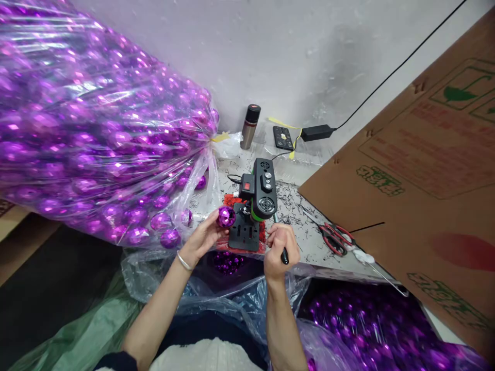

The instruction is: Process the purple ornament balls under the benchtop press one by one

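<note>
My left hand (pixel 203 236) pinches a shiny purple faceted ball (pixel 226 217) between its fingertips. The ball is at the left side of a black machine (pixel 264 188), just above its slotted black base plate (pixel 244 234). My right hand (pixel 282 250) is closed in a fist round a slim rod with a black end (pixel 285 256). Its grey upper part shows above the fist, close to the machine's right side. Whether the rod is joined to the machine is hidden. Red fuzzy material (pixel 231 200) lies beneath the machine.
A clear bag of purple balls (pixel 96 129) fills the left. Behind stand a flask (pixel 250 126), a dark flat device (pixel 283 137) and a power adapter (pixel 317 132). Red-handled scissors (pixel 335 238) lie by a large carton (pixel 417 180). More purple balls (pixel 371 319) sit below the table edge.
</note>
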A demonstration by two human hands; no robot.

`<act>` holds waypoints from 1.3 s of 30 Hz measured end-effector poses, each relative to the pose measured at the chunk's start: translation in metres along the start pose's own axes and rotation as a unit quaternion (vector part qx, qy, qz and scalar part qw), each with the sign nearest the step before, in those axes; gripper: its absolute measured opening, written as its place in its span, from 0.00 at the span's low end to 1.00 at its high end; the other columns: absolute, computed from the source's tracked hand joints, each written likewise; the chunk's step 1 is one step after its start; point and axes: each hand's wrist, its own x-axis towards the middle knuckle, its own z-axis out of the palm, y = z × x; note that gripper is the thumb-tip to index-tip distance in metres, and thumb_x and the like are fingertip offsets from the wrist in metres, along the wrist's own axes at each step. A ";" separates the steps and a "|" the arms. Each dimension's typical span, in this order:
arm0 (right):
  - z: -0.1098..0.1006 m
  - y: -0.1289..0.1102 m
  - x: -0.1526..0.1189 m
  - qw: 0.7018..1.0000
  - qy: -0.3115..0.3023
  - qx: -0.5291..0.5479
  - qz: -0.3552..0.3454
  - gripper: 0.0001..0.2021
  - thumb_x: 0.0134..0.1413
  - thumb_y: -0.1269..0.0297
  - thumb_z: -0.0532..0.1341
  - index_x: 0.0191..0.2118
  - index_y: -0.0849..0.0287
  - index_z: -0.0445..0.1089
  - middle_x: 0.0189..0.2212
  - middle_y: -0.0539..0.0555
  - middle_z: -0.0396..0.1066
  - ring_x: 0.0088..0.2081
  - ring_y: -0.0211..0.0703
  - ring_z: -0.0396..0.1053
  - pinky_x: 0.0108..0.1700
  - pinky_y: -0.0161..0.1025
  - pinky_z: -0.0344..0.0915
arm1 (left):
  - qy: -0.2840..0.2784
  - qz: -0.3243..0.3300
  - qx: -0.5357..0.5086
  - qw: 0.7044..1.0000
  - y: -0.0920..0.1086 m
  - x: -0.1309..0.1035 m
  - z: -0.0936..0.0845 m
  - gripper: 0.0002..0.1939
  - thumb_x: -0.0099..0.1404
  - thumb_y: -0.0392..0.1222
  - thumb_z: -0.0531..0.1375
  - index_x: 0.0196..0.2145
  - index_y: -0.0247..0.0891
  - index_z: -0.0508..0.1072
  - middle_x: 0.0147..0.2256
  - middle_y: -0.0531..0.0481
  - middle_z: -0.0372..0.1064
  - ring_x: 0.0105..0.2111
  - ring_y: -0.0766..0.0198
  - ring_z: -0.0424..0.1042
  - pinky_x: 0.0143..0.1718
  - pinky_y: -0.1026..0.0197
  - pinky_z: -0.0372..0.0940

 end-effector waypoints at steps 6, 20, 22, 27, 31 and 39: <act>0.000 0.001 -0.001 1.000 -0.001 -0.014 -0.024 0.19 0.72 0.69 0.52 0.25 0.55 0.63 0.23 0.48 0.66 0.30 0.38 0.70 0.33 0.39 0.64 | -0.006 -0.069 -0.031 0.997 -0.019 -0.004 0.000 0.14 0.74 0.50 0.62 0.47 0.37 0.80 0.45 0.41 0.83 0.40 0.58 0.82 0.41 0.59 0.78; -0.006 0.005 -0.009 1.000 -0.003 -0.004 0.010 0.14 0.72 0.65 0.54 0.32 0.56 0.71 0.37 0.53 0.76 0.40 0.42 0.76 0.39 0.40 0.71 | 0.051 0.089 0.054 0.993 -0.041 -0.012 0.009 0.28 0.59 0.54 0.75 0.53 0.40 0.78 0.47 0.46 0.82 0.44 0.58 0.82 0.47 0.59 0.77; -0.005 0.007 -0.010 1.000 -0.001 -0.002 0.015 0.15 0.72 0.64 0.55 0.32 0.56 0.71 0.37 0.53 0.75 0.38 0.41 0.75 0.38 0.40 0.71 | 0.063 0.131 0.086 0.986 -0.040 -0.003 0.012 0.32 0.58 0.55 0.75 0.56 0.39 0.76 0.52 0.44 0.80 0.52 0.54 0.80 0.56 0.55 0.74; -0.006 0.008 -0.011 0.999 -0.007 -0.022 0.031 0.15 0.72 0.62 0.54 0.33 0.56 0.71 0.38 0.54 0.75 0.38 0.40 0.74 0.37 0.40 0.70 | 0.057 0.160 0.157 0.973 -0.046 0.013 0.014 0.38 0.55 0.54 0.76 0.59 0.37 0.75 0.59 0.39 0.77 0.62 0.48 0.74 0.69 0.47 0.63; -0.006 0.008 -0.011 0.999 -0.009 -0.028 0.023 0.15 0.72 0.62 0.54 0.32 0.56 0.71 0.37 0.54 0.75 0.37 0.40 0.74 0.37 0.40 0.70 | 0.044 0.164 0.156 0.973 -0.053 0.016 0.014 0.39 0.57 0.55 0.75 0.61 0.36 0.74 0.60 0.38 0.76 0.63 0.47 0.73 0.70 0.45 0.62; -0.005 0.009 -0.012 1.000 0.001 -0.022 0.013 0.15 0.72 0.65 0.54 0.32 0.57 0.71 0.36 0.54 0.76 0.36 0.39 0.74 0.35 0.38 0.69 | 0.003 0.174 0.176 0.969 -0.053 0.019 0.018 0.36 0.58 0.55 0.74 0.60 0.37 0.75 0.59 0.40 0.77 0.60 0.48 0.75 0.68 0.46 0.64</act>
